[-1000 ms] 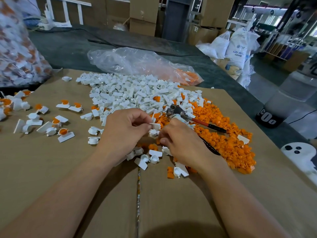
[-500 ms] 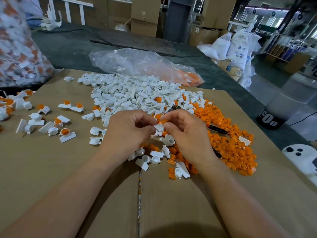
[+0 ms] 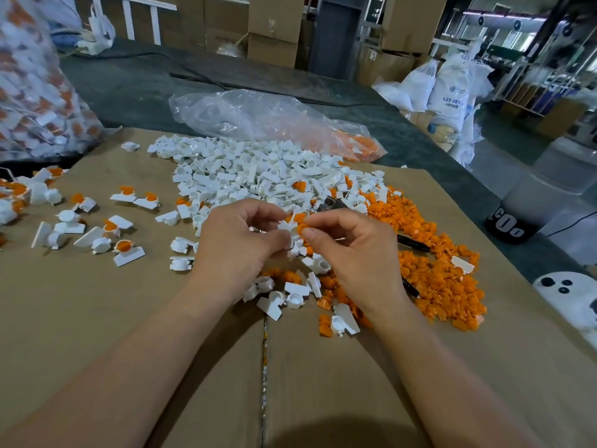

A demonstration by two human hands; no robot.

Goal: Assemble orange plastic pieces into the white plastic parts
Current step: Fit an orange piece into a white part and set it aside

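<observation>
Change: I am seeing the right hand point(image 3: 355, 253) having risen from the orange pile point(image 3: 436, 276) | left hand point(image 3: 235, 240) is pinching a white part point(image 3: 287, 226) above the surface point(image 3: 97, 318) | right hand is pinching an orange piece point(image 3: 302, 228) against it | judgement: insertion is beginning.

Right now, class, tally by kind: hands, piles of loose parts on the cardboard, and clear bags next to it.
Hands: 2, the left hand and right hand
Piles: 2, the white pile and orange pile
Clear bags: 2, the centre bag and left bag
Total: 6
</observation>
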